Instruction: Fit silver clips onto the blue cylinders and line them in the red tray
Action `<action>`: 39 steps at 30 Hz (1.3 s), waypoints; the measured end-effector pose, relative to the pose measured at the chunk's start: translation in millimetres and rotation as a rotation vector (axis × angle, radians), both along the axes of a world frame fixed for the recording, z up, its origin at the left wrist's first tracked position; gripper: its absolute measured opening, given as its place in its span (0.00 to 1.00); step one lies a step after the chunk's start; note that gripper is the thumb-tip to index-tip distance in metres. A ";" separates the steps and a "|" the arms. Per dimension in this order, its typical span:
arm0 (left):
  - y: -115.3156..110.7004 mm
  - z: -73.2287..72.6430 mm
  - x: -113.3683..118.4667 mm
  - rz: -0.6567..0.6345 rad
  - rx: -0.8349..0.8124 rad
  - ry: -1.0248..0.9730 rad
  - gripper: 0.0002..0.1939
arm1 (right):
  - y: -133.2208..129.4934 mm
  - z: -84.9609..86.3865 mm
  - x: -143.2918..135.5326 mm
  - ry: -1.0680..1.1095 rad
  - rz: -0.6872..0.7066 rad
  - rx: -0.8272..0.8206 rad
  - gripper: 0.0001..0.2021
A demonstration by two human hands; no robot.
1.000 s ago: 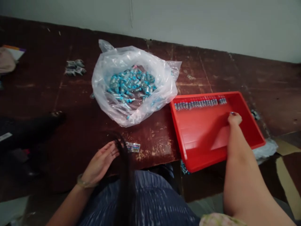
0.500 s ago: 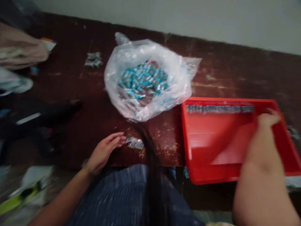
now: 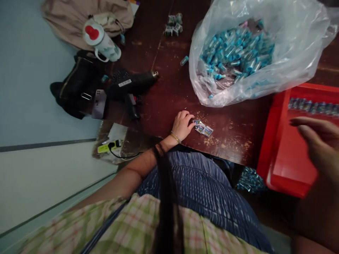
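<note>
On the table, my left hand rests with curled fingers, thumb and forefinger at the near edge of a few small printed labels. My right hand, blurred, hovers over the red tray. Its fingers are stretched out and nothing shows in them. Along the tray's far side runs a row of small vials. Behind the labels stands an open clear plastic bag with many blue-capped vials inside.
One loose vial lies left of the bag, near a small label-like cluster. Further left are a black heat gun, a phone, a black bag and a white mug. A power strip sits lower left.
My view has swung left. My right hand has drawn back from the tray's far right corner toward its left side. My left hand stays by the labels, its fingers more curled.
</note>
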State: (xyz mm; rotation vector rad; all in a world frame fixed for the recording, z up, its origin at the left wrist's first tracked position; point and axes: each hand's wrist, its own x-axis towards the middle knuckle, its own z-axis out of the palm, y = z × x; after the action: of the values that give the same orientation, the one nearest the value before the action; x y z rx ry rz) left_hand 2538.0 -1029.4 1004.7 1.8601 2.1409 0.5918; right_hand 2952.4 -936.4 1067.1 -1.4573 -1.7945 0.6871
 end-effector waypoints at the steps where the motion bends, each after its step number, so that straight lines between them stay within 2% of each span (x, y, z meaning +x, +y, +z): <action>1: 2.5 -1.2 0.2 -0.012 -0.002 0.005 0.08 | -9.2 1.1 -19.9 0.055 0.057 -0.038 0.17; 4: 8.3 -3.6 -1.5 -0.044 -0.005 -0.004 0.05 | -30.2 -8.2 -89.0 0.149 0.263 -0.098 0.14; 8: 8.0 -7.3 -2.5 -0.064 0.028 -0.015 0.08 | -42.6 -30.0 -165.6 -0.059 0.486 -0.021 0.12; 11: 3.1 -10.1 -3.2 -0.076 0.056 -0.057 0.12 | -39.3 -41.8 -201.8 -0.237 0.511 -0.010 0.13; 15: -9.6 -10.8 -8.8 -0.084 0.087 -0.114 0.14 | -25.0 -48.9 -231.6 -0.386 0.536 0.024 0.15; 19: -24.3 -10.7 -14.7 -0.071 0.091 -0.143 0.14 | -14.7 -47.5 -249.5 -0.547 0.636 0.057 0.13; 23: -31.3 -11.9 -15.3 -0.068 0.083 -0.150 0.13 | -8.7 -43.2 -259.4 -0.685 0.641 0.028 0.10; 27: -31.4 -12.0 -14.6 -0.082 0.075 -0.127 0.13 | 0.3 -42.4 -265.0 -0.655 0.681 -0.040 0.11; 32: -31.0 -10.3 -15.7 -0.089 0.083 -0.134 0.13 | 10.3 -44.2 -268.3 -0.588 0.719 -0.056 0.02; 35: -32.9 -9.4 -17.7 -0.078 0.090 -0.170 0.12 | 13.5 -43.1 -259.4 -0.446 0.731 -0.122 0.04; 39: -36.3 -6.4 -16.6 -0.062 0.103 -0.288 0.10 | 11.6 -34.1 -236.4 -0.016 0.665 -0.283 0.05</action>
State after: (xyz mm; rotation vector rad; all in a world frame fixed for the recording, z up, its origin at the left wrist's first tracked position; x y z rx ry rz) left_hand 2521.5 -1065.7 998.4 1.7596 1.8932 0.9109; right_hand 2716.0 -924.8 1033.0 -1.0075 -2.2796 1.3021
